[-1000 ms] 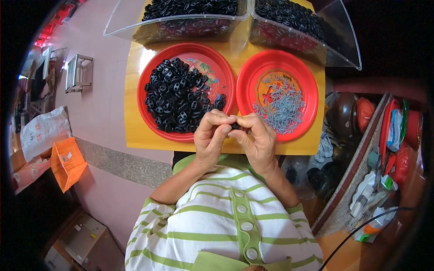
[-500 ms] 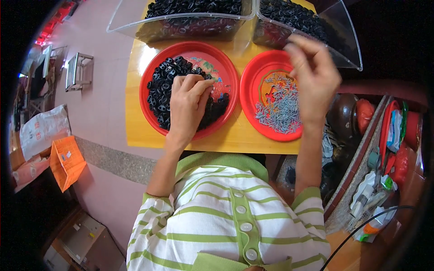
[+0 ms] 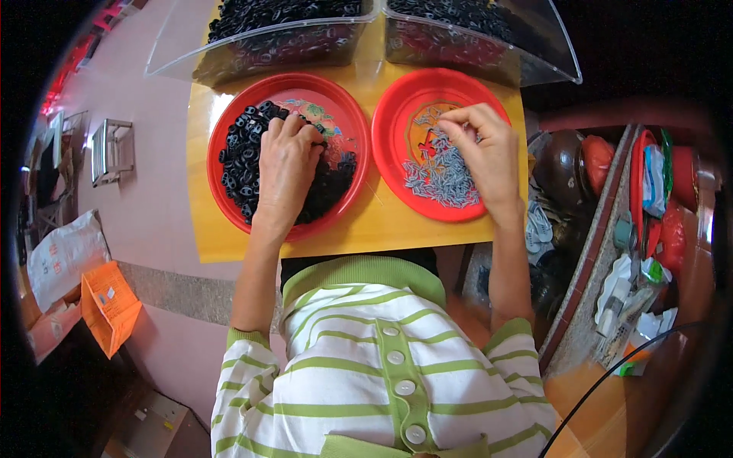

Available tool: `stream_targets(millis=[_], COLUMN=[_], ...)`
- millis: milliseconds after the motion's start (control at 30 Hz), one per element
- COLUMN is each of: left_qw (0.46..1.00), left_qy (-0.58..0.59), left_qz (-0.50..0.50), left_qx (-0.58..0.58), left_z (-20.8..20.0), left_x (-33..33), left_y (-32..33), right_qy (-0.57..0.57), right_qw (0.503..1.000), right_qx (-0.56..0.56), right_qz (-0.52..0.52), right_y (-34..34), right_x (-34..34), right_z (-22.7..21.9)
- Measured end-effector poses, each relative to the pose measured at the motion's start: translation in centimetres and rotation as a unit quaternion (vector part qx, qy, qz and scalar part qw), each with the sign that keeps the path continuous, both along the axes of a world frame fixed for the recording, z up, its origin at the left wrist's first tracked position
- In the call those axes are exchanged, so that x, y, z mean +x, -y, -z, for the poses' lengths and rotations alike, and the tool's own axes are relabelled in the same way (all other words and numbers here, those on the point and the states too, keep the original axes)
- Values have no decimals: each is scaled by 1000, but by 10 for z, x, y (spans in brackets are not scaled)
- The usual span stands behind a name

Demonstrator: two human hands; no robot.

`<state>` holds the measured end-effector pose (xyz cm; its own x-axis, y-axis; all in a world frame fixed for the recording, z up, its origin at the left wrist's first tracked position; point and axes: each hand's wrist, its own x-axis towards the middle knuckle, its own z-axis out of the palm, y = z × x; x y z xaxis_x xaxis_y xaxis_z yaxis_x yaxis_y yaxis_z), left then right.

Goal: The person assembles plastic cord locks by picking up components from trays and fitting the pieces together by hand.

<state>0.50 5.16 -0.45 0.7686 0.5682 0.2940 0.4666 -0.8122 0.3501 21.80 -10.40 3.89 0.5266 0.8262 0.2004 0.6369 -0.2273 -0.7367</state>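
My left hand point(image 3: 286, 164) is over a red plate point(image 3: 221, 195) heaped with small black plastic pieces point(image 3: 243, 156), each with holes in it. Its fingers are curled, and a small black plastic piece seems to poke out at the fingertips. To the right lies a second red plate point(image 3: 389, 126) with a loose pile of small grey screws point(image 3: 441, 183). Above that pile my right hand point(image 3: 489, 153) has thumb and forefinger pinched together. Whatever is in this pinch is too small to make out.
Two clear plastic bins point(image 3: 366, 57) full of black pieces stand at the far side of the yellow table point(image 3: 359, 233). A metal stool point(image 3: 112, 151) and an orange bag point(image 3: 111, 305) are on the left. Jars point(image 3: 561, 164) and a cluttered ledge point(image 3: 603, 252) line the right.
My right hand, blurred and raised near the right bin before, has come down and left over the grey screws. My left hand stays over the black pieces. The whole view has shifted slightly.
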Motion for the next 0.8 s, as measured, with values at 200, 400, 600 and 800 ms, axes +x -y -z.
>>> stream_targets(millis=[200, 400, 600, 800], left_qw=[988, 743, 748, 761], left_qy=[95, 280, 490, 400], left_qz=[77, 27, -67, -12], left_qx=[-90, -607, -444, -511], left_z=[-12, -18, -53, -30], left_x=[1, -17, -32, -32], left_y=[20, 70, -23, 3], right_qy=[61, 99, 152, 393], right_qw=[998, 994, 984, 907], right_qx=[-11, 15, -91, -128], right_qz=[16, -39, -35, -87], right_y=[7, -18, -27, -39], right_x=[6, -5, 12, -2], right_z=[40, 42, 45, 42])
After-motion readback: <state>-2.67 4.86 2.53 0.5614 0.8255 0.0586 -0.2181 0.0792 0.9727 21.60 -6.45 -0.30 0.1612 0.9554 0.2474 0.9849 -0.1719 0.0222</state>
